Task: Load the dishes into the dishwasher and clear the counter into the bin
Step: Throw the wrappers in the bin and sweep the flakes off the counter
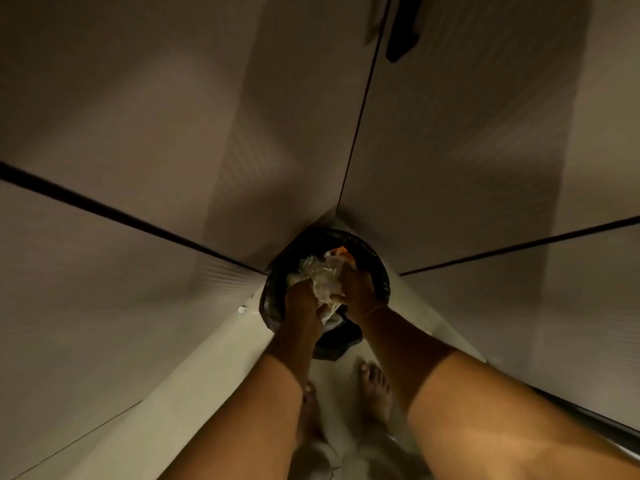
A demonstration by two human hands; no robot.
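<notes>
A round bin lined with a black bag stands on the floor in a corner between two cabinet fronts. Over its mouth I hold a crumpled whitish wad of waste with a bit of orange at its far edge. My left hand grips the wad's near left side. My right hand grips its right side. Both arms reach down from the bottom of the view. What lies deeper in the bin is hidden by the wad and my hands.
Tall grey cabinet doors close in on the left and the right, with a dark handle at the top. My bare feet stand on the pale floor just short of the bin. The light is dim.
</notes>
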